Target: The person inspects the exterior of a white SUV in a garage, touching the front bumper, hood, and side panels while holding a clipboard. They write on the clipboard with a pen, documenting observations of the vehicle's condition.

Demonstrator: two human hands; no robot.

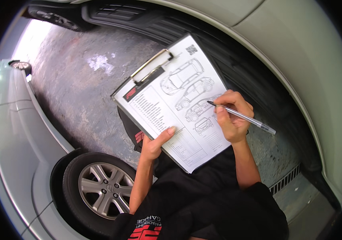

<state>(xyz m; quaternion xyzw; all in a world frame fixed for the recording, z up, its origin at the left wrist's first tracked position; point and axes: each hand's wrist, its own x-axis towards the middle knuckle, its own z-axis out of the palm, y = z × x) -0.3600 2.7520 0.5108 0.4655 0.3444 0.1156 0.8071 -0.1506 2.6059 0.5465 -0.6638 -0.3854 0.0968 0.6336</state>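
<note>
My left hand (157,145) grips the lower left edge of a clipboard (115,94), thumb on top of the paper and the other fingers hidden beneath. A metal clip (151,66) holds a printed sheet (171,116) with line drawings of cars, a list and a table. Between thumb and fingers of my right hand (235,116) is a clear ballpoint pen (255,121) with a black tip. That tip is at the car drawings on the right half of the sheet; whether it touches the paper I cannot tell.
A silver car (19,132) stands at left, its wheel (103,190) close by my left forearm. To the right is a pale car body (299,60) with dark lower trim. Between them lies worn grey floor (83,88), with a drain grate (285,180) at lower right.
</note>
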